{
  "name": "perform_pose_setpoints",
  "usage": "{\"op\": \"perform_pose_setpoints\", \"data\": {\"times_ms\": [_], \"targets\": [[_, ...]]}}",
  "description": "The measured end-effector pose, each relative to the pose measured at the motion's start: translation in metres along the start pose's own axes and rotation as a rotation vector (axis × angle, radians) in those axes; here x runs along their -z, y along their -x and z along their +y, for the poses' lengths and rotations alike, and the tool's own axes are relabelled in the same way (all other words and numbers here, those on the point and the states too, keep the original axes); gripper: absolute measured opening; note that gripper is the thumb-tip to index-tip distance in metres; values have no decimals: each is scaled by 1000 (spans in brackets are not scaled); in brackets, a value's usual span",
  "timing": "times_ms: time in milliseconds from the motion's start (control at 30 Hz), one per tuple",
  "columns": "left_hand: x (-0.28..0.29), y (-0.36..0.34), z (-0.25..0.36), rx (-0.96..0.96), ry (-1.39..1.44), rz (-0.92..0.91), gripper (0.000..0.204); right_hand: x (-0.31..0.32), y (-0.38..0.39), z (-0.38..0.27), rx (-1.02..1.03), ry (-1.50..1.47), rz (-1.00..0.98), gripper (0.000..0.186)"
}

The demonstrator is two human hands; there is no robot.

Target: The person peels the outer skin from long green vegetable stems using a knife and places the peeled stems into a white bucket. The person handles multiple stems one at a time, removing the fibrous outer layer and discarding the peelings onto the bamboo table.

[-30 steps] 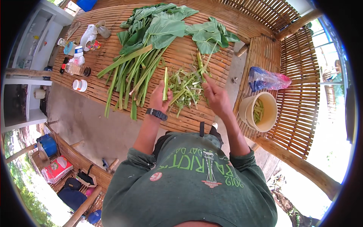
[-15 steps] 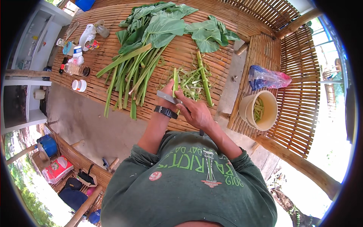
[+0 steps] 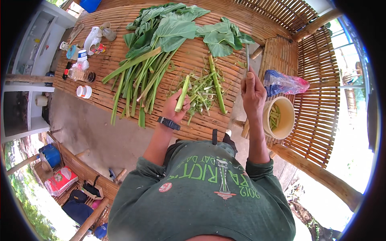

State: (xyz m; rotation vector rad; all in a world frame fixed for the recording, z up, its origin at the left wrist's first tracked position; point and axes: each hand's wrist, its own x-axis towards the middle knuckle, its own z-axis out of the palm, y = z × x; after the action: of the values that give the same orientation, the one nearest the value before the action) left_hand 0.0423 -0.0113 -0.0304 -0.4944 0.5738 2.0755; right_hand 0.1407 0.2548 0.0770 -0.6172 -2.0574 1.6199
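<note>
My left hand [image 3: 175, 107] is closed round a short pale green stalk piece [image 3: 183, 92], which points away from me over the slatted bamboo table [image 3: 108, 56]. Off to the right, my right hand [image 3: 254, 90] grips a knife [image 3: 247, 58], its blade pointing up and away. Green peelings [image 3: 200, 90] lie heaped just beyond my left hand. Beside them rests a longer stalk [image 3: 217, 84]. A big bundle of leafy stalks [image 3: 150, 76] spreads to the left, with broad green leaves [image 3: 175, 30] at its far end. The knife's handle is mostly hidden in my fist.
A cream bucket [image 3: 286, 118] with cut stalk pieces [image 3: 275, 116] stands on the bamboo bench at right, near a blue and pink plastic bag [image 3: 285, 82]. Bottles [image 3: 80, 74] and jars, including a white tub [image 3: 84, 91], sit at the table's left. A wooden post [image 3: 317, 174] borders the bench.
My right hand has swung the knife away from the stalk piece, out to the right near the bucket. My left hand keeps its hold, the piece tilted slightly more to the right.
</note>
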Motion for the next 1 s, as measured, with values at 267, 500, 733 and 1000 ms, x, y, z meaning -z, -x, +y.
{"op": "perform_pose_setpoints", "data": {"times_ms": [267, 500, 733, 1000], "targets": [[-7, -11, -4, -136, -167, 79, 27, -47, 55, 6, 120, 415, -492, 63], [-18, -16, -10, -146, -224, 236, 23, -75, 84, 21, 338, 262, -526, 55], [-12, -13, -12, -139, -79, 79, 19, -49, 40, 20, 36, 142, -256, 45], [-13, -15, -13, -136, -73, 167, 36, -46, 66, -7, 47, 341, -526, 51]]}}
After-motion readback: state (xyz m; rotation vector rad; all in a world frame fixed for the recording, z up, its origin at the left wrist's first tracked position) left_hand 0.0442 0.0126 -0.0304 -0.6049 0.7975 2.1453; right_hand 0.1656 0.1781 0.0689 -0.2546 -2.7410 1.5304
